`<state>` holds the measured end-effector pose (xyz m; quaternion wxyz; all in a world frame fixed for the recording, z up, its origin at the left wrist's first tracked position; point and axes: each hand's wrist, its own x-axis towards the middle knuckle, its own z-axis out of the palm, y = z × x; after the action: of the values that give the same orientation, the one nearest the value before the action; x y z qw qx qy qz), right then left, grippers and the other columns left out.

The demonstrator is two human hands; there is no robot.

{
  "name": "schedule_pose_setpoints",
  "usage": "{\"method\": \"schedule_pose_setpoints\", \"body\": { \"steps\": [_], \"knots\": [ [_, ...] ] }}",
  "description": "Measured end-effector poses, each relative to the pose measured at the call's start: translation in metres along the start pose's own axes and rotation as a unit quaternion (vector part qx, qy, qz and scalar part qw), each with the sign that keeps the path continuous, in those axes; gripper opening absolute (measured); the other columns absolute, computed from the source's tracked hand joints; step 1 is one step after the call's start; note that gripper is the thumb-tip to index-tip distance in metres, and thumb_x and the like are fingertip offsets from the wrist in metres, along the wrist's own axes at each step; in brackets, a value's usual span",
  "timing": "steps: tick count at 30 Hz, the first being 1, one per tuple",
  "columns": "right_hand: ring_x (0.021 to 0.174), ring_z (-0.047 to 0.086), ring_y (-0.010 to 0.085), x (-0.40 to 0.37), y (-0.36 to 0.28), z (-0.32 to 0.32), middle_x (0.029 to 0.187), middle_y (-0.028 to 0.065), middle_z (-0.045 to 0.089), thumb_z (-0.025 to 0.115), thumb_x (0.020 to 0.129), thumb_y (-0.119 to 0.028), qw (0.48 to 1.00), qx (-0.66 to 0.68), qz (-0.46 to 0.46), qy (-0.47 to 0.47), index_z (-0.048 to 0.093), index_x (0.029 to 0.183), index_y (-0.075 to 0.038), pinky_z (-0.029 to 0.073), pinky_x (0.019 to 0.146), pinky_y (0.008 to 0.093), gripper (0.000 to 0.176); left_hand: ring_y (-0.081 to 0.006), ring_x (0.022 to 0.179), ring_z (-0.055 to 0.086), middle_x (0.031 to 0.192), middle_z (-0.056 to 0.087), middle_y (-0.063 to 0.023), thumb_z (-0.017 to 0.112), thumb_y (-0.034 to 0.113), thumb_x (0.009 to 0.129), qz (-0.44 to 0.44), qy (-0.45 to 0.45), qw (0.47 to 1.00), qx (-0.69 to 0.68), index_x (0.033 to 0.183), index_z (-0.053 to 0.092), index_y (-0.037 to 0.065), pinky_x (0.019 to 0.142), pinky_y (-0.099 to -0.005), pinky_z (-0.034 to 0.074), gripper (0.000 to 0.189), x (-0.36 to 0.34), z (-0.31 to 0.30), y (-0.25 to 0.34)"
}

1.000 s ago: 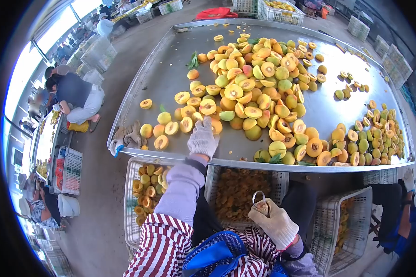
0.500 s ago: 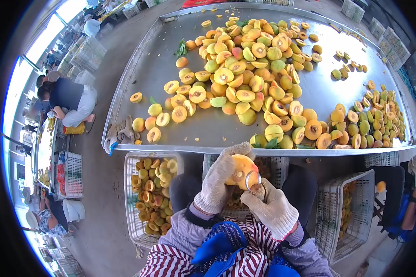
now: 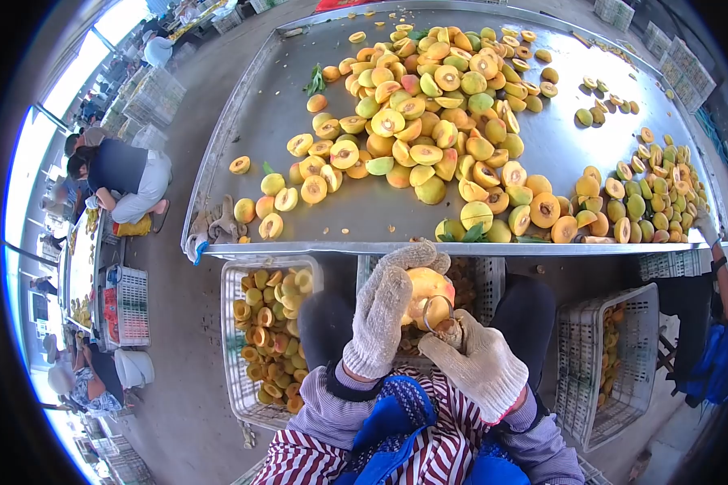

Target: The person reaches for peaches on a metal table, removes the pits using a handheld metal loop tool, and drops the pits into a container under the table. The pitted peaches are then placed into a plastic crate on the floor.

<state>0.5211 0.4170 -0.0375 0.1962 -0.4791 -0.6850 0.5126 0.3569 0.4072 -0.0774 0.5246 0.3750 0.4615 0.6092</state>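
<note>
My left hand [image 3: 383,315], in a cream knitted glove, is closed around a yellow peach half [image 3: 431,284] with orange flesh. My right hand [image 3: 479,364], gloved the same way, grips the stubby handle of a metal ring-shaped pitting knife [image 3: 451,323]. Its ring lies against the lower part of the fruit's flesh. Both hands are above my lap, just short of the metal table's near edge [image 3: 461,248]. Beyond them on the table lies a heap of halved peaches [image 3: 429,121], many with the stone still in.
A white crate of pitted halves [image 3: 271,331] stands left of my knees, and another crate [image 3: 607,364] to the right. Behind my hands is a partly hidden crate [image 3: 489,283]. At the right, a co-worker's gloved hand [image 3: 706,226] reaches to a fruit pile. Gloves [image 3: 214,222] lie at the table's left corner.
The ring of the knife has turned and sits lower on the peach half, which my left hand has tilted. The co-worker's gloved hand at the right has moved up to the fruit pile.
</note>
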Motion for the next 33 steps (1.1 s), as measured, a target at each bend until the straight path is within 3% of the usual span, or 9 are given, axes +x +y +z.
{"method": "schedule_pose_setpoints", "body": {
  "steps": [2,4,8,11,14,17,26,30,33],
  "knots": [
    [0.059,0.065,0.0327,-0.003,-0.001,-0.002,0.064,0.0118,0.06,0.077,0.086,-0.031,1.0,0.004,0.022,-0.007,0.064,0.092,-0.004,0.051,0.056,0.0386,0.031,-0.0284,0.108,0.066,0.125,0.063,-0.0214,0.047,0.057,0.101,-0.012,0.006,1.0,-0.024,0.138,0.047,-0.003,0.096,-0.0393,0.052,0.071,-0.003,0.002,0.001],
    [0.057,0.053,0.0111,-0.004,0.001,-0.005,0.064,0.0083,0.06,0.075,0.088,-0.029,0.996,-0.055,-0.069,-0.016,0.063,0.101,0.0,0.046,0.056,0.0313,0.034,-0.0265,0.113,0.063,0.127,0.062,-0.0198,0.049,0.048,0.102,0.009,-0.016,1.0,-0.015,0.137,0.049,-0.003,0.1,-0.0384,0.049,0.062,-0.005,0.005,0.008],
    [0.059,0.057,0.0117,-0.007,0.005,0.0,0.068,0.0093,0.063,0.075,0.089,-0.028,1.0,0.023,0.001,0.001,0.063,0.103,0.0,0.048,0.058,0.0309,0.034,-0.0257,0.12,0.058,0.132,0.059,-0.0188,0.051,0.031,0.103,0.08,-0.047,0.996,0.018,0.137,0.05,-0.004,0.104,-0.0374,0.044,0.049,-0.013,0.009,0.007],
    [0.071,0.07,0.034,-0.008,0.011,-0.001,0.074,0.0158,0.066,0.073,0.088,-0.038,0.999,-0.009,0.04,-0.019,0.065,0.104,-0.003,0.054,0.061,0.0404,0.039,-0.0281,0.117,0.06,0.129,0.06,-0.0196,0.052,0.028,0.101,0.152,-0.029,0.982,0.107,0.134,0.052,-0.005,0.102,-0.0382,0.045,0.047,-0.017,0.013,0.003],
    [0.066,0.068,0.0236,-0.007,0.02,0.002,0.073,0.0097,0.067,0.072,0.091,-0.034,0.992,0.106,0.03,-0.057,0.065,0.103,-0.003,0.052,0.06,0.0345,0.035,-0.0258,0.109,0.063,0.125,0.063,-0.0189,0.05,0.047,0.103,0.135,-0.067,0.975,0.161,0.135,0.052,-0.005,0.099,-0.0377,0.047,0.061,-0.009,0.004,0.007],
    [0.051,0.049,0.0049,-0.007,-0.004,-0.009,0.067,-0.0018,0.057,0.071,0.093,-0.024,0.929,0.272,0.192,-0.16,0.061,0.103,-0.003,0.038,0.046,0.0223,0.026,-0.0244,0.107,0.064,0.122,0.065,-0.0176,0.049,0.044,0.103,0.087,-0.09,0.977,0.171,0.131,0.056,-0.006,0.097,-0.0362,0.047,0.057,-0.003,0.008,0.026],
    [0.058,0.053,0.0032,-0.012,0.0,-0.003,0.071,-0.0022,0.061,0.071,0.093,-0.021,0.972,0.185,0.122,-0.078,0.062,0.112,0.0,0.041,0.051,0.0202,0.03,-0.0248,0.109,0.064,0.126,0.063,-0.0184,0.052,0.05,0.101,0.062,-0.094,0.992,0.062,0.134,0.053,-0.003,0.098,-0.0384,0.049,0.062,-0.008,0.011,0.02],
    [0.062,0.053,0.0019,-0.011,0.019,0.008,0.073,-0.0017,0.063,0.07,0.093,-0.021,0.983,0.174,0.034,-0.039,0.062,0.115,0.0,0.041,0.054,0.0196,0.031,-0.0298,0.112,0.064,0.123,0.065,-0.0199,0.053,0.023,0.099,0.147,-0.075,0.979,0.122,0.131,0.057,-0.005,0.099,-0.0365,0.047,0.043,-0.01,0.012,0.014],
    [0.058,0.061,0.0111,-0.011,0.011,0.002,0.066,0.0028,0.063,0.069,0.094,-0.032,0.974,0.206,0.08,-0.048,0.065,0.093,0.0,0.049,0.055,0.027,0.032,-0.0296,0.114,0.063,0.125,0.064,-0.0205,0.052,0.028,0.099,0.148,-0.099,0.964,0.197,0.129,0.058,-0.005,0.1,-0.0378,0.047,0.045,-0.005,0.012,0.029]
  ]
}}
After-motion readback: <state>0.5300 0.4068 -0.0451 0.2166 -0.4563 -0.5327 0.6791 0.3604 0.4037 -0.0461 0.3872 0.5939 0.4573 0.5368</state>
